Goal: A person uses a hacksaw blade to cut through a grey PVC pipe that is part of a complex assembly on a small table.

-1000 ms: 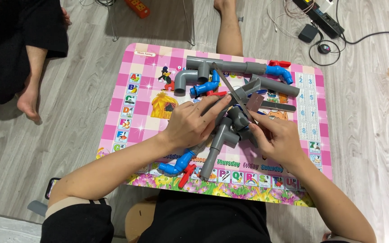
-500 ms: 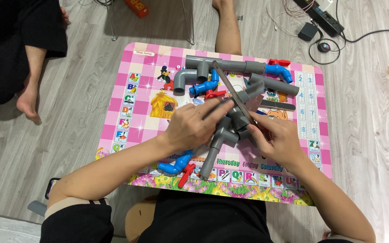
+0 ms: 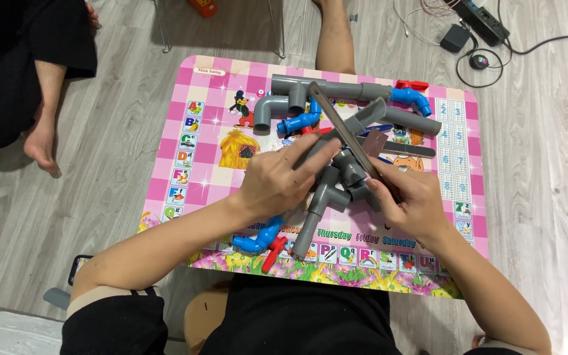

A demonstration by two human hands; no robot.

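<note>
Grey plastic pipe assembly, a straight tube with tee and elbow fittings, lies slanted near the front of the pink checked children's table. Beside its near end sit a blue elbow fitting and a red valve handle. The left hand presses down on the assembly, fingers together and stretched along it. The right hand pinches the near end of a long flat metal file, which slants across the fitting. Farther back lie more grey pipes and a blue elbow. Beyond the table, black cables cross the wooden floor.
</note>
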